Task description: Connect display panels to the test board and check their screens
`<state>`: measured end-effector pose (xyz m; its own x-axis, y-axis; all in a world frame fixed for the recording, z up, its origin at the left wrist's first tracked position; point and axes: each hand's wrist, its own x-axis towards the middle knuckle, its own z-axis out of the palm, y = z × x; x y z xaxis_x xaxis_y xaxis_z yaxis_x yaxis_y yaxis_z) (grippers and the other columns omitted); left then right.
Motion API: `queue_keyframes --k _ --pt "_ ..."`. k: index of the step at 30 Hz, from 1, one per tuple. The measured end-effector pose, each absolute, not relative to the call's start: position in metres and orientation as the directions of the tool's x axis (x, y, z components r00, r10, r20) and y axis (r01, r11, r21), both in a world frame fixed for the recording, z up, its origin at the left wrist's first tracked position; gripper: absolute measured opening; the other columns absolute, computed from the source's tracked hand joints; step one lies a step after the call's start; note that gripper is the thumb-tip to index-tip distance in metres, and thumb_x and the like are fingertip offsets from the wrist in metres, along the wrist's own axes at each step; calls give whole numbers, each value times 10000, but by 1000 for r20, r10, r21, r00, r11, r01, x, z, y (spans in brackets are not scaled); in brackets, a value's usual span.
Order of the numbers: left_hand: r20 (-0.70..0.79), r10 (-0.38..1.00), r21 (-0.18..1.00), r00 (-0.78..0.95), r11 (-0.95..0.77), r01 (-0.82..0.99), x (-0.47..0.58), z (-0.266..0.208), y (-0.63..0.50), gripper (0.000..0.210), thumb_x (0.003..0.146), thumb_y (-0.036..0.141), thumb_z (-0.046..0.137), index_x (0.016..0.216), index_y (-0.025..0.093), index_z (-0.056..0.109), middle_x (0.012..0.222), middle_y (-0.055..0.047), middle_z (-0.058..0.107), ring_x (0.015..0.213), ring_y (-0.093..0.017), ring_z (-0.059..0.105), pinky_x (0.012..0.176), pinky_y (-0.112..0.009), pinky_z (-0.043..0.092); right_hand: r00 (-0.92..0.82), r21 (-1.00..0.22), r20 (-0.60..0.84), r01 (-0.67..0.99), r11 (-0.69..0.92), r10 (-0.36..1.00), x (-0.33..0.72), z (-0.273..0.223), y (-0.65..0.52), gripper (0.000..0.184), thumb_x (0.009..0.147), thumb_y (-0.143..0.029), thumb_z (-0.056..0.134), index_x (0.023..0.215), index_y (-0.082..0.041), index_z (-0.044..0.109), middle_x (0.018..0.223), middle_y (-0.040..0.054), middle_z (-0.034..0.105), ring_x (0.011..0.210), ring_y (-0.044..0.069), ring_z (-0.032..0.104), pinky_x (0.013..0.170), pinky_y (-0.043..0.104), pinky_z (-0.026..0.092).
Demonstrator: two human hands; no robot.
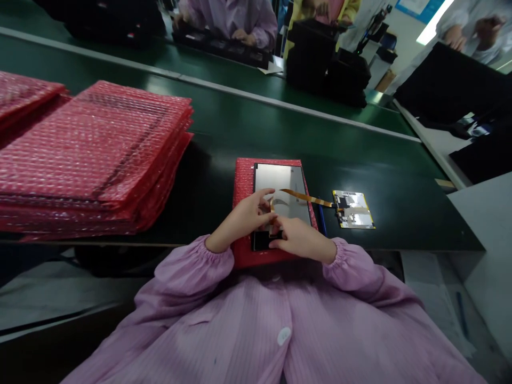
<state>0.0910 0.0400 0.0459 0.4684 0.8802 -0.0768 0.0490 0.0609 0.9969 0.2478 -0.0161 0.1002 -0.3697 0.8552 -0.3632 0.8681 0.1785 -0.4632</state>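
Display panel (276,178) lies flat on a red bubble-wrap pad (243,181), right at the near edge of the dark green table (224,140), in front of the person's torso. Pad's near end looks to poke past that edge. Left: tall stack of red bubble-wrap sheets (100,144), well apart, strip of bare tabletop between. Far side: open tabletop up to a pale strip (240,95). Right: blue stick-like item (322,220) just beside the pad, then circuit board (354,209); beyond the board, bare surface to the table's right corner. Tightest room is on the near side, hands and body close in.

Panel: silver-grey, glossy, thin black border, black band at near end, small dark marks near far right corner. Orange-brown ribbon cable (308,197) crosses its right edge and runs to the board; can't tell if it's joined to the panel. Board: shiny silver, dark parts on the cable side.

Left hand (253,212) over panel's left edge, fingers curled, thumb and index near each other. Right hand (298,238) over the near right part, fingers bent. Fingertips of the 2 hands meet around a small brownish piece; can't tell which hand grips it, or how tightly.
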Motion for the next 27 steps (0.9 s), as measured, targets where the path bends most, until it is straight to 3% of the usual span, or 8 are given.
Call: queue_keyframes --k 9,13,16,19,21,23,25,27 --pt "-71 849 989 524 126 -71 87 37 47 759 704 313 721 1380 124 433 762 -1 613 412 -102 547 364 -187 412 -276 -412 -295 901 139 915 258 100 -20 221 848 -262 745 1019 -179 633 670 -52 616 626 104 577 622 211 389" --pt "-14 904 983 428 90 -159 85 37 46 761 729 369 714 1382 104 427 771 -9 622 546 -103 598 491 -190 493 155 -182 10 972 -150 988 296 96 -21 400 1028 -317 447 1334 -64 496 1001 146 655 932 271 623 782 358 426" --pt "37 953 982 299 21 -189 84 37 45 673 771 356 685 1362 115 472 781 -11 623 622 -103 616 569 -191 502 281 -72 89 959 -276 955 322 86 -26 596 992 -263 479 1488 25 320 1120 254 605 989 372 597 768 424 422" --pt "36 977 972 209 15 -234 84 38 44 632 779 345 686 1340 126 497 777 -8 621 608 -103 602 579 -210 503 169 -24 -15 985 -169 985 337 89 -44 672 937 -165 480 1567 -106 254 905 121 649 778 272 602 670 352 412" --pt "21 985 968 173 23 -252 84 38 44 605 780 339 697 1317 130 514 781 -9 624 628 -105 606 601 -214 508 53 -119 -92 991 -64 994 342 103 -61 663 907 -145 473 1552 -202 327 723 30 599 619 197 530 610 306 383" --pt "16 989 969 147 21 -248 85 38 44 573 789 331 697 1299 133 527 800 -11 628 641 -104 616 620 -215 508 -80 -405 -70 913 45 994 344 122 -77 508 907 -168 498 1404 -254 554 726 15 600 611 151 516 606 270 389" --pt "22 991 971 130 10 -239 86 37 44 547 796 322 690 1285 131 537 821 -14 631 642 -101 625 635 -219 507 -165 -778 32 615 128 986 338 134 -85 333 938 -179 468 1157 -252 708 724 14 616 612 119 529 577 228 391" --pt "35 992 972 125 -4 -237 87 36 44 528 798 313 684 1271 125 545 841 -17 631 654 -98 631 662 -221 509 -238 -973 143 141 180 961 323 134 -82 305 960 -200 419 1052 -229 708 629 3 591 541 110 513 517 209 377"
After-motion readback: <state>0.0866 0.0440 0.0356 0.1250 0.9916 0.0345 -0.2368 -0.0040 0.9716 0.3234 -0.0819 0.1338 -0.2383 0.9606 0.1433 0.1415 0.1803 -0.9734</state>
